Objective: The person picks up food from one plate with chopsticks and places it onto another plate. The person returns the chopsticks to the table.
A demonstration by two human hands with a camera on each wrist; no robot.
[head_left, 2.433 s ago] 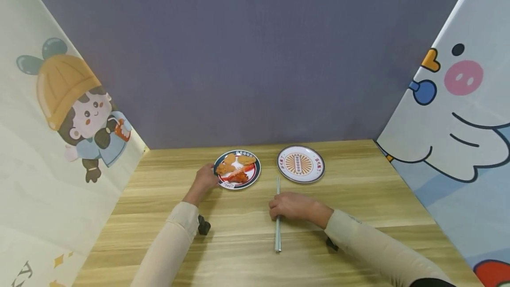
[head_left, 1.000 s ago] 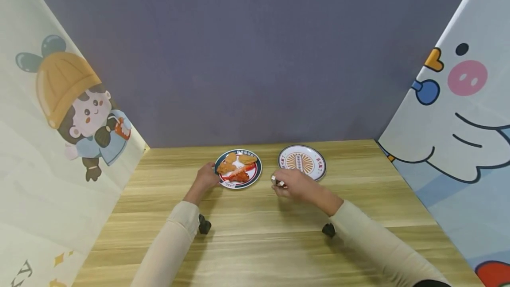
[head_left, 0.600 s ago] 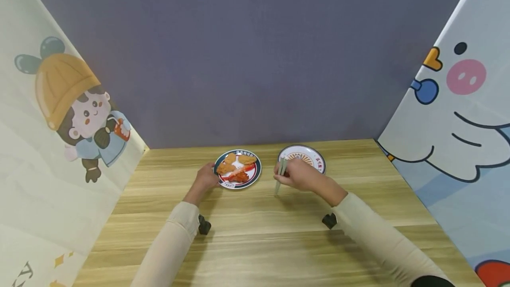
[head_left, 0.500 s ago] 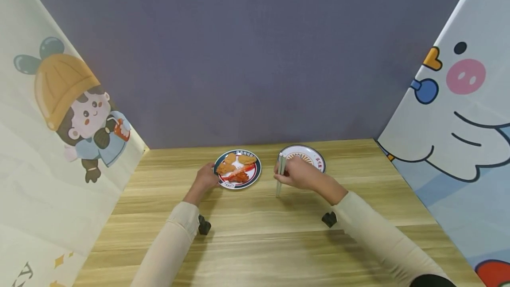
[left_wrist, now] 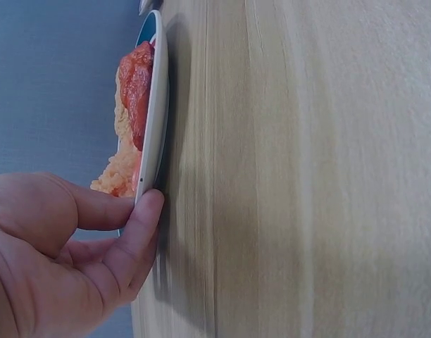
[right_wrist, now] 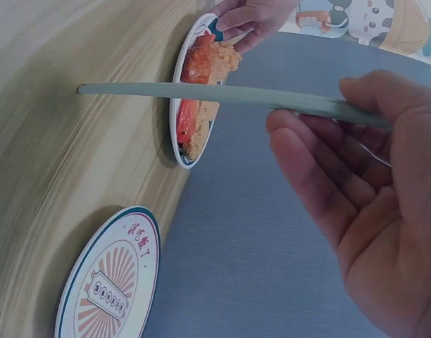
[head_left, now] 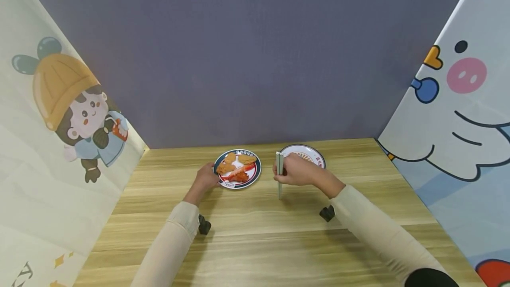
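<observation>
My left hand (head_left: 206, 178) pinches the near left rim of a dark-bordered plate (head_left: 258, 172), thumb above and fingers below in the left wrist view. On this plate lie golden fried chicken pieces (head_left: 226, 168), a red-and-white stick (head_left: 244, 170) and a glazed red-brown piece (left_wrist: 136, 84). A pair of pale green chopsticks (head_left: 280, 189) is held between the thumb and fingers of my right hand (head_left: 300, 172). They stand nearly upright, tips down at the tabletop, right of the food plate. Behind the right hand, partly hidden, is a white plate (head_left: 318, 157) with a sunburst print.
The wood-grain table (head_left: 247, 242) ends at a grey-blue back panel (head_left: 255, 65). Cartoon-printed panels stand at the left (head_left: 44, 167) and right (head_left: 458, 145). Black wrist mounts (head_left: 204, 225) hang below both sleeves.
My right hand has lifted the chopsticks from lying on the table, moved them toward the white plate and turned them upright. My left hand and the food plate stay in place.
</observation>
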